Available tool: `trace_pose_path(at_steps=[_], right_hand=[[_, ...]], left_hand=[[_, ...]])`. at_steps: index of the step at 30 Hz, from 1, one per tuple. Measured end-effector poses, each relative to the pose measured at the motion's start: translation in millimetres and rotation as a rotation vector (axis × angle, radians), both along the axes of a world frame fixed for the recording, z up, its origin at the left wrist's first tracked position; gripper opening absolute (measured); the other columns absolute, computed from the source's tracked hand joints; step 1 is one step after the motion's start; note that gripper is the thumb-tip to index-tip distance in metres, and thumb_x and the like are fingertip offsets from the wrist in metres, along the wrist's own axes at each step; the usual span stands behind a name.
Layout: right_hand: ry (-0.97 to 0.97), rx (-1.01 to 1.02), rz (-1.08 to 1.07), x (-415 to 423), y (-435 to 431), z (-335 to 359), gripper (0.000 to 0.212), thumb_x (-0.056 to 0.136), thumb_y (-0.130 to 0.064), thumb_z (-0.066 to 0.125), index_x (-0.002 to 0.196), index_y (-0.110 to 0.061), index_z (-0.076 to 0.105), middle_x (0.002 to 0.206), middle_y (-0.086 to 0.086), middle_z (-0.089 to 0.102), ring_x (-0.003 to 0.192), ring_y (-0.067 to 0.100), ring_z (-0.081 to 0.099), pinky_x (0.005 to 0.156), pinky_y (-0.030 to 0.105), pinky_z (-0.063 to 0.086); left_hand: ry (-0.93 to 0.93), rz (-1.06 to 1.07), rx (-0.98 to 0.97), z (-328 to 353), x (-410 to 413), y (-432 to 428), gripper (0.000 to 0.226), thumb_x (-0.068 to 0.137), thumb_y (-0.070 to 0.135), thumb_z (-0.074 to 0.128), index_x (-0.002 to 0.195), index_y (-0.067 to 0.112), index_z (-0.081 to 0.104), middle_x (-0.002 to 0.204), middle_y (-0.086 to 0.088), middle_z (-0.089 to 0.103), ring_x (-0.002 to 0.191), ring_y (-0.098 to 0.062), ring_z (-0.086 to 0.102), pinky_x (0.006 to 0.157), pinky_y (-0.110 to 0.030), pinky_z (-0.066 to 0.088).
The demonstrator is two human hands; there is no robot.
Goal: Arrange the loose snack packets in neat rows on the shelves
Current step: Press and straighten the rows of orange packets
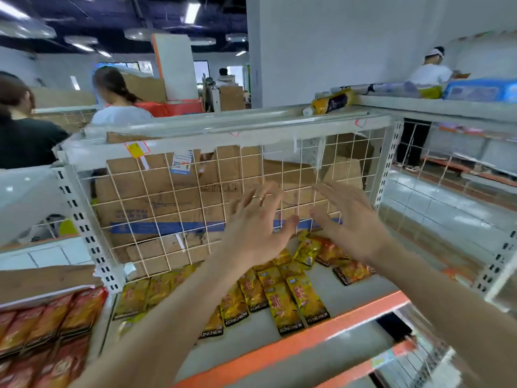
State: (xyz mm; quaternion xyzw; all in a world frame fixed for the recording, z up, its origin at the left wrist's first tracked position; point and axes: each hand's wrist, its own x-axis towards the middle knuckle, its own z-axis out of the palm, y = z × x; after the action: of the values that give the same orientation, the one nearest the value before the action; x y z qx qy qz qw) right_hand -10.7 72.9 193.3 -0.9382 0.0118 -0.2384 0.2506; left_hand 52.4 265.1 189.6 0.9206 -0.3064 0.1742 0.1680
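our left hand [256, 222] and right hand [351, 222] hover side by side, fingers spread wide and holding nothing, above the yellow snack packets [282, 299] lying in loose rows on the shelf [355, 301], before the wire grid [167, 197].

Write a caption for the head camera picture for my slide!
Left hand and right hand reach, open, over yellow snack packets on an orange-edged shelf.
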Motion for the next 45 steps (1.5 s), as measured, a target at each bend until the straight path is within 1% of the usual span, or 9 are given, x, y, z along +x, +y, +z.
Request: trace_pose_path(at_steps=[3,7,11,18,22,28,33,38,45], right_hand=[[0.053,0.02,-0.003,-9,-33,-7,0.06,0.092,-0.065,0.039,0.148,-0.043,0.038,0.16,-0.013,0.029,0.148,0.014,0.016,0.122,0.047,0.015],[0.119,0.007,0.023,-19,-67,-16,0.07,0.086,-0.069,0.035,0.15,-0.041,0.035,0.16,-0.014,0.026,0.149,0.015,0.014,0.121,0.049,0.015],[0.141,0.066,0.006,-24,-82,-31,0.055,0.097,-0.046,0.051,0.15,-0.042,0.034,0.16,-0.014,0.027,0.148,0.011,0.011,0.119,0.045,0.009],[0.141,0.113,-0.126,-13,-100,-57,0.058,0.093,-0.039,0.062,0.147,-0.036,0.043,0.156,-0.014,0.036,0.146,0.016,0.024,0.118,0.055,0.023],[0.159,0.134,-0.216,-10,-113,-64,0.055,0.093,-0.038,0.062,0.145,-0.037,0.044,0.155,-0.014,0.037,0.145,0.016,0.026,0.118,0.054,0.023],[0.159,0.198,-0.352,-3,-124,-74,0.055,0.094,-0.04,0.06,0.146,-0.031,0.045,0.155,-0.012,0.037,0.145,0.013,0.022,0.12,0.048,0.021],[0.218,0.16,-0.42,3,-129,-89,0.056,0.095,-0.049,0.055,0.148,-0.039,0.039,0.156,-0.022,0.029,0.147,0.008,0.016,0.116,0.05,0.015],[0.241,0.156,-0.403,14,-150,-95,0.056,0.094,-0.049,0.056,0.147,-0.04,0.039,0.155,-0.023,0.03,0.145,0.004,0.017,0.116,0.046,0.015],[0.241,0.209,-0.309,45,-181,-123,0.051,0.097,-0.04,0.057,0.146,-0.033,0.045,0.155,-0.013,0.037,0.144,0.009,0.023,0.119,0.044,0.019]], left_hand=[[0.016,0.023,0.003,-14,-6,-31,0.058,0.098,0.061,0.036,0.148,0.032,0.035,0.163,0.01,0.02,0.149,-0.02,0.019,0.118,-0.044,0.015],[0.041,0.051,0.002,-26,-14,-60,0.064,0.093,0.064,0.028,0.147,0.032,0.035,0.16,0.009,0.025,0.146,-0.021,0.024,0.118,-0.046,0.017],[0.038,0.07,-0.037,-45,-22,-70,0.065,0.092,0.066,0.028,0.148,0.033,0.034,0.16,0.009,0.025,0.144,-0.022,0.028,0.115,-0.049,0.025],[-0.029,0.062,0.011,-84,-6,-80,0.065,0.092,0.063,0.035,0.146,0.027,0.045,0.16,0.0,0.032,0.148,-0.026,0.026,0.116,-0.053,0.026],[0.034,0.015,-0.035,-96,9,-98,0.065,0.091,0.063,0.035,0.144,0.026,0.048,0.16,-0.001,0.033,0.147,-0.029,0.028,0.117,-0.055,0.023],[0.123,-0.055,0.001,-105,37,-112,0.069,0.092,0.067,0.023,0.152,0.034,0.031,0.166,0.006,0.016,0.152,-0.024,0.01,0.123,-0.052,0.009],[0.183,-0.115,0.013,-114,58,-131,0.073,0.088,0.072,0.018,0.153,0.038,0.025,0.167,0.01,0.01,0.154,-0.022,0.006,0.123,-0.052,0.01],[0.185,-0.143,-0.001,-125,66,-150,0.064,0.091,0.069,0.025,0.149,0.043,0.032,0.165,0.009,0.018,0.152,-0.027,0.016,0.12,-0.053,0.016],[0.237,-0.1,0.006,-151,70,-183,0.063,0.089,0.066,0.032,0.147,0.041,0.029,0.161,0.01,0.023,0.149,-0.027,0.021,0.118,-0.052,0.023]])
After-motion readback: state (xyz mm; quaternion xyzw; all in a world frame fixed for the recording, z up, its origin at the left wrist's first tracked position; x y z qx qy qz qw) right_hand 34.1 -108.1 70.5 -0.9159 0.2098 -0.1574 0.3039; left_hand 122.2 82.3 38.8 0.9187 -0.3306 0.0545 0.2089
